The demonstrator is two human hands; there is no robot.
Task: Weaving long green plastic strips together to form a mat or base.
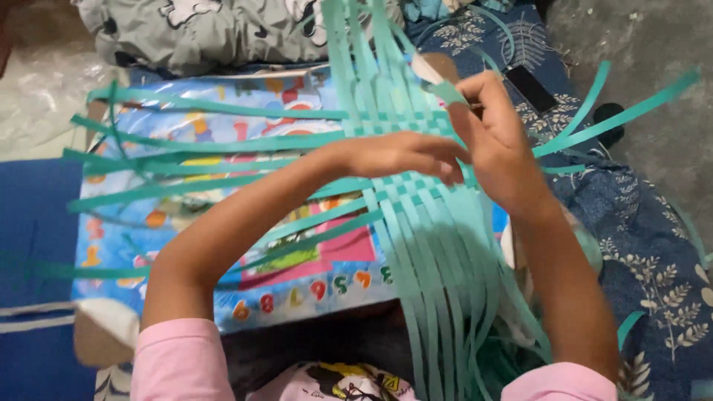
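A loose mat of teal paper strips (416,193) is being woven, with a checkered woven patch in the middle and long free ends fanning out left, right, up and toward me. My left hand (405,156) lies flat across the woven patch, fingers pressing on the strips. My right hand (494,137) is curled at the patch's right edge, pinching one teal strip end (445,90) between thumb and fingers. Both arms wear pink short sleeves.
Under the strips lies a colourful children's mat with numbers (297,289). A blue floral cloth (653,267) covers the right side, with a dark phone (529,87) on it. A grey printed pillow (200,30) sits at the top; bare concrete floor (653,37) at top right.
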